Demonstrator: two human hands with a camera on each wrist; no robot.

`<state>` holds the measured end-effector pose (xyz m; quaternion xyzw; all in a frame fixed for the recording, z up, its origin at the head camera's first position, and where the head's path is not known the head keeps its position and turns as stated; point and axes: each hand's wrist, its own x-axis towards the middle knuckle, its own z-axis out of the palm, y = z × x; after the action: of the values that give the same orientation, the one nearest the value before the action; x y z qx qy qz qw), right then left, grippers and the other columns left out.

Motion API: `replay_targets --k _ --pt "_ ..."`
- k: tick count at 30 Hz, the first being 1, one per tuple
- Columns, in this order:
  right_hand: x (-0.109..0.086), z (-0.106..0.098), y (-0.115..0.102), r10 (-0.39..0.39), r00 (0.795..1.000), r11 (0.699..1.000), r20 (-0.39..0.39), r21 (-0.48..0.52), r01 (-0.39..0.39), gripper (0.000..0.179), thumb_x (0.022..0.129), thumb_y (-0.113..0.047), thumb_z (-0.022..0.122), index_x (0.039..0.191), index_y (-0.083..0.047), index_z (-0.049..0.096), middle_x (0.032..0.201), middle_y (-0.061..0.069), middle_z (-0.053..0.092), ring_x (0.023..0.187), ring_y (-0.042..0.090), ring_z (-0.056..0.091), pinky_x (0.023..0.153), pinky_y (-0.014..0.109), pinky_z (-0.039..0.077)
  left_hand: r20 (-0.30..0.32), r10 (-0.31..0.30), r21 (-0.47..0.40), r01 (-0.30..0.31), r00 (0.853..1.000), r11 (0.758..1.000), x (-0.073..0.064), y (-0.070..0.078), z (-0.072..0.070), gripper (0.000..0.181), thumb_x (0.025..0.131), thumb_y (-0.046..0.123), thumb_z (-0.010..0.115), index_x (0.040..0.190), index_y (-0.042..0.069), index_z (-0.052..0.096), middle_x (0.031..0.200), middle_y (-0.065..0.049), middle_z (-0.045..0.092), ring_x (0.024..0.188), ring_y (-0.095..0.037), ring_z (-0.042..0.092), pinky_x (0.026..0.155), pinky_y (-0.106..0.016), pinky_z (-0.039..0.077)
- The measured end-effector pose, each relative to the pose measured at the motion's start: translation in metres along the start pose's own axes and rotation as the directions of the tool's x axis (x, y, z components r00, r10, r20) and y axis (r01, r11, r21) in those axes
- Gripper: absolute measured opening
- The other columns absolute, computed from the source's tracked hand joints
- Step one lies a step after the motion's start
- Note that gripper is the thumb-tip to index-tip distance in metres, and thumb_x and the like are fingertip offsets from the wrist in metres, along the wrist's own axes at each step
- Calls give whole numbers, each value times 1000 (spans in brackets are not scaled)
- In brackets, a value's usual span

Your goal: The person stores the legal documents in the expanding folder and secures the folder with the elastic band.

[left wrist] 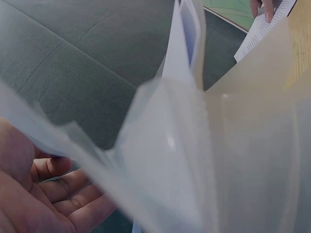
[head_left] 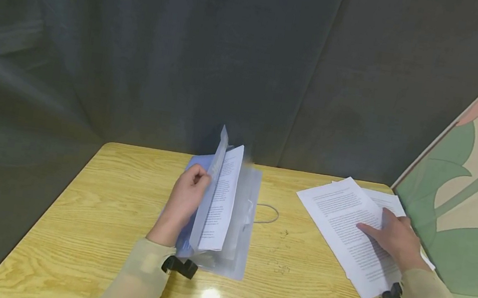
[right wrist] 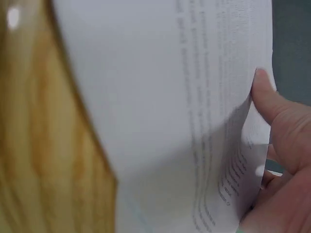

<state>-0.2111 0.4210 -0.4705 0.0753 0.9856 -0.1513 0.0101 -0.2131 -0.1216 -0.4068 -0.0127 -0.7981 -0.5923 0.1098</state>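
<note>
My left hand [head_left: 188, 192] pinches the raised translucent cover of a plastic document folder [head_left: 245, 230], which lies open near the table's middle. Printed pages [head_left: 222, 199] stand tilted inside it, beside the lifted cover. In the left wrist view, the plastic cover [left wrist: 160, 160] passes between the thumb side and the curled fingers [left wrist: 73, 194]. On the right side, my right hand [head_left: 397, 238] grips printed sheets [head_left: 339, 212] by their right edge. Its thumb [right wrist: 265, 94] lies on top of the paper while the other fingers are mostly hidden behind.
More printed paper [head_left: 396, 202] lies under the held sheets at the table's back right corner. A thin grey cord loop [head_left: 275, 215] sticks out from the folder's right edge. Behind the wooden table [head_left: 100, 201] hangs a dark curtain [head_left: 231, 67]; a flowered panel [head_left: 474, 225] stands at right.
</note>
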Motion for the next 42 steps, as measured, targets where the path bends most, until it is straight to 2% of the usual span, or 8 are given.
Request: replay_targets --k 6,13,16,21,27,34,42 --pt "0 -8 -6 8 999 999 38 52 -10 94 100 -36 77 161 17 27 154 50 35 139 72 36 110 79 33 3 5 -10 -5 1000 1000 1 -1 1 15 105 9 56 90 8 56 74 -1 44 66 -18 42 59 -30 33" --pt "-8 -19 -10 -71 997 992 38 111 66 73 102 -21 75 155 15 41 144 51 47 132 69 48 105 76 40 7 9 -4 -9 1000 1000 2 -3 0 15 105 9 55 90 8 56 74 -1 44 66 -18 42 59 -31 34" --pt "-11 -20 -13 -76 995 987 63 144 66 71 104 -21 73 157 13 42 146 51 45 135 68 47 107 76 39 7 8 0 -8 1000 1000 1 -3 0 16 106 10 55 90 8 56 74 -2 44 66 -19 42 59 -31 34" --pt "-17 -19 -22 -66 993 977 93 207 46 75 110 -26 67 166 7 32 156 50 35 143 70 36 112 78 34 3 2 1 -2 1000 1000 0 -2 -2 17 106 14 56 90 10 55 75 -2 43 67 -20 41 60 -31 33" --pt "-28 -16 -36 -67 995 952 68 303 44 75 113 -32 63 171 -1 28 162 46 32 146 69 35 113 78 34 2 -5 7 5 1000 1000 0 -2 -2 17 107 15 56 90 10 55 76 -3 43 67 -19 42 60 -32 33" --pt "-35 -19 -51 -101 995 926 -10 365 97 72 114 -33 61 171 -2 30 163 46 33 145 69 37 113 77 35 -9 0 0 0 1000 1000 0 -1 -2 17 106 13 56 90 10 55 74 -1 42 68 -20 42 60 -31 33" --pt "-46 -23 -73 -42 998 891 -38 450 55 73 114 -37 61 173 -9 30 164 44 34 148 67 34 116 78 31 -1 -1 1 1 1000 1000 0 0 -1 17 107 15 55 91 10 55 76 -3 43 67 -20 42 60 -31 33"
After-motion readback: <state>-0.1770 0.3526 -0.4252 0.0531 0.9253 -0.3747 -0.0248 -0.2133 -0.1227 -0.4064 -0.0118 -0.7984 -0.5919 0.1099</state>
